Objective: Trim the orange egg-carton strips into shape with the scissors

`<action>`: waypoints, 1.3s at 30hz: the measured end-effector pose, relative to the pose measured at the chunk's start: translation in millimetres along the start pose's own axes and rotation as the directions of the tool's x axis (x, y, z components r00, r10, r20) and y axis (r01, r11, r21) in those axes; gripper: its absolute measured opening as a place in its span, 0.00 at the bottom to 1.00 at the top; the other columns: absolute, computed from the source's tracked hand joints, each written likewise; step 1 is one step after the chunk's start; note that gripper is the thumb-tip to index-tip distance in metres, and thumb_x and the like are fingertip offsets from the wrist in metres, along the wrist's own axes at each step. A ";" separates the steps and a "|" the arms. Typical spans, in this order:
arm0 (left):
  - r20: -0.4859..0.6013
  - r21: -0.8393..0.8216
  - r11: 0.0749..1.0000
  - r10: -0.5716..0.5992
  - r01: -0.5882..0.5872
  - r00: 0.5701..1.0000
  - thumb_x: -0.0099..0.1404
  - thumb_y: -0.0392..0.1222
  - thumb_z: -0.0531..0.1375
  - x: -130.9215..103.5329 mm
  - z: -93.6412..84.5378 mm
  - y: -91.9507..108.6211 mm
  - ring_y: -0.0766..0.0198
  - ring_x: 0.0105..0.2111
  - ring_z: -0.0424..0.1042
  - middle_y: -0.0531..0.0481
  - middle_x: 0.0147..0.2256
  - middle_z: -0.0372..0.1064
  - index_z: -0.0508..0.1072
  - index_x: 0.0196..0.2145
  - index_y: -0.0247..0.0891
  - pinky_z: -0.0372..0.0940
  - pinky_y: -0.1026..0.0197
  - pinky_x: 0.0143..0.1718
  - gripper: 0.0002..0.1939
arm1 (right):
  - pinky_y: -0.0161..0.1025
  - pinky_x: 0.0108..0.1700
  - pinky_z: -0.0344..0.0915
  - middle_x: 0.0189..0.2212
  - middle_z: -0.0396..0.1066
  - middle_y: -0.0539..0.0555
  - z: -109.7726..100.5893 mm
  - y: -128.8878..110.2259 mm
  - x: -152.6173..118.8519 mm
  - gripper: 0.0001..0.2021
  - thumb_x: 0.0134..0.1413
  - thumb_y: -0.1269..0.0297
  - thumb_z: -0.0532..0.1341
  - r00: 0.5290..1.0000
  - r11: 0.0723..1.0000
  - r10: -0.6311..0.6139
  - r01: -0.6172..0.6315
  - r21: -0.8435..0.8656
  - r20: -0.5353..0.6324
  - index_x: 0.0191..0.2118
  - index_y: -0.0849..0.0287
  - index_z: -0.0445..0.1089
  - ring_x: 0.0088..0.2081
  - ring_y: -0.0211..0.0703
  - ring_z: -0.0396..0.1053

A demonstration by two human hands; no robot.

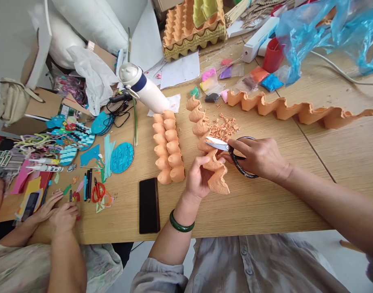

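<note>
My left hand is wrapped round the near part of an orange egg-carton strip, which runs away from me with jagged edges. My right hand grips black-handled scissors, their blades lying against the strip's right side. Behind the blades is a pile of orange carton scraps. To the left stand two trimmed rows of orange cups, side by side. A longer uncut orange strip extends along the right.
A black phone lies left of my forearm. A white bottle leans behind the cups. Stacked egg trays, clay packets and a red cup are farther back. Another person's hands work at the left, near red scissors.
</note>
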State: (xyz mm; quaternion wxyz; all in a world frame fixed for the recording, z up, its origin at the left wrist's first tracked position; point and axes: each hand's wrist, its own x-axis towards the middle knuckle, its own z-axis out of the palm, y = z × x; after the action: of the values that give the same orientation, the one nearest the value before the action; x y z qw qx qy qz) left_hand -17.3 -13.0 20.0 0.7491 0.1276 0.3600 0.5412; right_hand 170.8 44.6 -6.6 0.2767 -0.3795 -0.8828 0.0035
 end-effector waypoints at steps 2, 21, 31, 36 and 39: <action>0.003 -0.003 1.000 -0.014 0.014 1.000 0.57 0.41 0.62 0.3 0.6 0.9 0.67 0.31 0.67 0.48 0.36 0.71 0.74 0.35 0.37 0.67 0.67 0.28 0.08 | 0.39 0.26 0.46 0.28 0.79 0.55 1.1 -1.2 -0.1 0.20 0.73 0.53 0.54 1.000 1.000 0.017 -0.017 0.004 0.015 0.43 0.60 0.80 0.26 0.40 0.70; 0.024 0.332 0.887 0.333 -0.322 0.943 0.60 0.44 0.68 1.2 -6.9 -6.8 0.60 0.42 0.73 0.52 0.45 0.77 0.78 0.48 0.47 0.68 0.60 0.43 0.17 | 0.37 0.19 0.55 0.21 0.60 0.45 -33.9 -4.8 22.5 0.32 0.55 0.27 0.62 0.730 0.062 0.222 -0.672 0.738 0.646 0.34 0.57 0.68 0.18 0.35 0.59; 0.067 0.375 0.832 0.416 -0.410 0.907 0.63 0.42 0.67 1.0 -8.2 -10.1 0.59 0.52 0.74 0.53 0.48 0.77 0.79 0.46 0.49 0.66 0.59 0.56 0.12 | 0.36 0.15 0.53 0.18 0.59 0.43 -29.7 -3.6 21.8 0.29 0.58 0.31 0.64 0.694 -0.079 0.118 -0.706 0.703 0.710 0.38 0.58 0.68 0.14 0.34 0.54; 0.099 0.460 0.754 0.482 -0.470 0.870 0.63 0.43 0.67 -0.2 -7.6 -11.2 0.53 0.56 0.72 0.49 0.52 0.76 0.79 0.48 0.47 0.65 0.54 0.61 0.15 | 0.35 0.17 0.54 0.17 0.61 0.44 -33.6 -5.7 21.3 0.27 0.59 0.36 0.66 0.722 0.107 0.111 -0.692 0.714 0.683 0.30 0.58 0.67 0.15 0.32 0.56; 0.088 0.502 0.726 0.498 -0.471 0.862 0.62 0.44 0.69 -0.8 -7.3 -10.8 0.50 0.60 0.70 0.50 0.53 0.77 0.78 0.49 0.49 0.62 0.51 0.65 0.17 | 0.34 0.18 0.55 0.17 0.61 0.44 -34.7 -8.2 21.1 0.27 0.59 0.39 0.67 0.737 0.154 0.122 -0.676 0.720 0.665 0.26 0.57 0.63 0.15 0.31 0.56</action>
State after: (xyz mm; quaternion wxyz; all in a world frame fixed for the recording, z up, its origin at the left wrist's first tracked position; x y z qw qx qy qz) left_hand -14.5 -19.3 8.9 0.5113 0.3949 0.4630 0.6068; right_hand 170.6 45.9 34.8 0.2145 -0.3543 -0.5958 0.6881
